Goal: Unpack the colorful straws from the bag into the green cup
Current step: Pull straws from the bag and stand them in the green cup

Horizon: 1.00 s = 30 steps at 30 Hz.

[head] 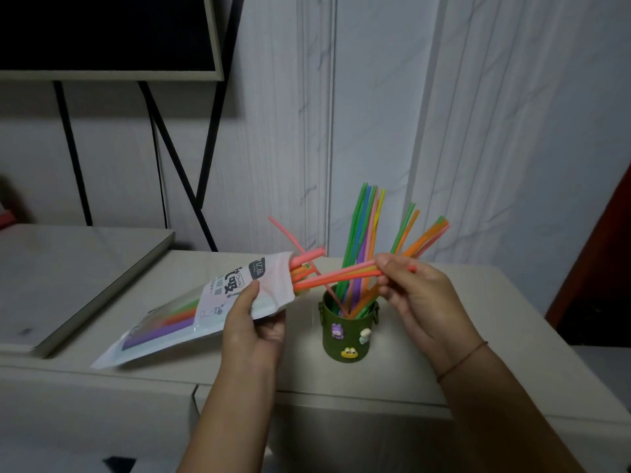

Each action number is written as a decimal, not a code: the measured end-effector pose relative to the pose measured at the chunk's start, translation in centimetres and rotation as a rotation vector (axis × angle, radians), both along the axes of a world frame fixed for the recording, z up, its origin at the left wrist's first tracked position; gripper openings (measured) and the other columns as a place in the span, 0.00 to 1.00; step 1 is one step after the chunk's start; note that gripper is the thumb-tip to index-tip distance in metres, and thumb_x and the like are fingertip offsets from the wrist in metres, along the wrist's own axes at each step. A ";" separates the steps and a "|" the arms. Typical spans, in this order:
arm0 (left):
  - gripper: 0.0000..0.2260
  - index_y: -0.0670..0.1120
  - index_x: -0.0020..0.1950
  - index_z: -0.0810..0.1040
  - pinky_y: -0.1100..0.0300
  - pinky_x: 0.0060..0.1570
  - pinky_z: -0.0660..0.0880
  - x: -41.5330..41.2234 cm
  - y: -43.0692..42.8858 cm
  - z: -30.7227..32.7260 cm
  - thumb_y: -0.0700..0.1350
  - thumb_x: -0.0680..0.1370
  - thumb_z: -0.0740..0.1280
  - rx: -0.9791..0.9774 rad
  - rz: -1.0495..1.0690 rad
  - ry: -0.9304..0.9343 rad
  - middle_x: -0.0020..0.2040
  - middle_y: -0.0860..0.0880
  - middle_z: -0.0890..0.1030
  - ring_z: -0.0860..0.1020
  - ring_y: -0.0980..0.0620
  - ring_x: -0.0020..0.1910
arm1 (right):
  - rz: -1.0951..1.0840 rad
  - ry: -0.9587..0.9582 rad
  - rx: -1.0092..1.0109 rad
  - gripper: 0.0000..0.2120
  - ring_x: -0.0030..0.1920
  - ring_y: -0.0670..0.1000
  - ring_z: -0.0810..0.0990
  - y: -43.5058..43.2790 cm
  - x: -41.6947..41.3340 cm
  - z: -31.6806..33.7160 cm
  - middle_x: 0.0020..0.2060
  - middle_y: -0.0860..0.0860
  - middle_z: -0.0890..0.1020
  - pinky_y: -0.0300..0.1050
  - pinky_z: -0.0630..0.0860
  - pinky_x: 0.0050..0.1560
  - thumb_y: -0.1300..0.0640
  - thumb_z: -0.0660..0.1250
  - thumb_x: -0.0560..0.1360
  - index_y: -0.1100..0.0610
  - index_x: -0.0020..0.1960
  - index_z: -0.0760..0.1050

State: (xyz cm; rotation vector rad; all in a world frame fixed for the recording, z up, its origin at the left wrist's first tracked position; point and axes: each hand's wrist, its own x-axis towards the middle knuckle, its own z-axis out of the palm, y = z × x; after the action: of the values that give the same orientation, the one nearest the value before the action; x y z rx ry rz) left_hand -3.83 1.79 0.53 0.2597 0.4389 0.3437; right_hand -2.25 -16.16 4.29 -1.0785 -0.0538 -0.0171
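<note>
My left hand (254, 322) grips the white plastic straw bag (191, 315), left of the small green cup with cartoon stickers (346, 336). My right hand (413, 295) pinches some pink and orange straws (341, 274) lying sideways just above the cup, their far ends in the bag. Other bright straws (355, 233) stand inside it.

Olive-green cup (346, 339) with cartoon stickers, pink, orange, green, purple straws (363, 233), white printed bag (191, 315)
</note>
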 end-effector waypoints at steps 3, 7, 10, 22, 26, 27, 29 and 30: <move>0.15 0.46 0.59 0.75 0.57 0.30 0.81 -0.1 0.0 0.1 0.33 0.75 0.66 0.005 0.006 0.001 0.50 0.46 0.83 0.83 0.50 0.45 | 0.016 0.001 0.092 0.03 0.26 0.43 0.75 -0.3 0.2 0.1 0.28 0.53 0.76 0.33 0.75 0.28 0.67 0.65 0.74 0.66 0.44 0.77; 0.17 0.45 0.61 0.74 0.54 0.34 0.82 -0.1 -0.6 0.2 0.33 0.74 0.67 0.009 0.001 0.009 0.54 0.45 0.83 0.82 0.48 0.48 | 0.159 0.041 0.137 0.06 0.27 0.44 0.75 1.3 -0.2 -0.4 0.30 0.53 0.76 0.33 0.75 0.29 0.66 0.64 0.75 0.68 0.49 0.76; 0.17 0.45 0.61 0.74 0.55 0.33 0.82 -0.2 -1.1 0.4 0.32 0.74 0.67 0.025 -0.008 0.004 0.55 0.45 0.82 0.82 0.49 0.48 | 0.181 0.063 0.104 0.09 0.27 0.44 0.76 2.8 -0.6 -1.0 0.30 0.53 0.77 0.34 0.75 0.29 0.66 0.66 0.74 0.70 0.52 0.76; 0.14 0.45 0.56 0.74 0.56 0.34 0.82 -0.4 0.1 0.2 0.33 0.74 0.69 0.079 0.032 0.038 0.52 0.46 0.83 0.83 0.50 0.46 | -0.033 0.054 0.049 0.06 0.22 0.43 0.76 -0.4 0.0 -0.1 0.23 0.50 0.78 0.34 0.75 0.25 0.64 0.63 0.76 0.62 0.41 0.75; 0.11 0.46 0.52 0.74 0.54 0.40 0.81 -0.4 -0.9 0.2 0.33 0.74 0.69 0.114 0.003 0.048 0.50 0.46 0.82 0.82 0.50 0.47 | 0.042 0.030 0.011 0.06 0.24 0.45 0.78 1.5 -0.2 -0.8 0.25 0.53 0.80 0.35 0.77 0.28 0.63 0.64 0.76 0.64 0.42 0.76; 0.11 0.46 0.51 0.74 0.54 0.40 0.81 -0.4 -1.2 0.2 0.32 0.74 0.68 0.123 -0.006 0.045 0.50 0.46 0.82 0.82 0.50 0.47 | 0.050 0.030 0.004 0.05 0.25 0.45 0.79 1.8 -0.3 -0.9 0.26 0.53 0.80 0.35 0.78 0.29 0.63 0.64 0.76 0.64 0.42 0.77; 0.12 0.46 0.52 0.75 0.54 0.41 0.81 -0.3 -1.5 0.2 0.32 0.74 0.68 0.134 -0.016 0.038 0.52 0.45 0.83 0.82 0.50 0.48 | 0.053 0.034 -0.022 0.05 0.26 0.45 0.80 2.4 -0.4 -1.2 0.27 0.53 0.81 0.36 0.78 0.30 0.63 0.66 0.75 0.63 0.43 0.78; 0.12 0.46 0.52 0.75 0.55 0.40 0.81 -0.2 -1.6 0.2 0.32 0.74 0.68 0.140 -0.018 0.036 0.52 0.45 0.83 0.82 0.50 0.47 | 0.052 0.037 -0.034 0.04 0.27 0.46 0.80 2.7 -0.4 -1.3 0.27 0.53 0.81 0.36 0.78 0.31 0.62 0.66 0.74 0.63 0.44 0.78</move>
State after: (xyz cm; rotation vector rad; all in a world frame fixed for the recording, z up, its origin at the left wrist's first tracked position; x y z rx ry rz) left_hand -4.04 0.15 0.69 0.4065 0.4481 0.3532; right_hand -2.61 -13.48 2.97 -1.1112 -0.0490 0.0503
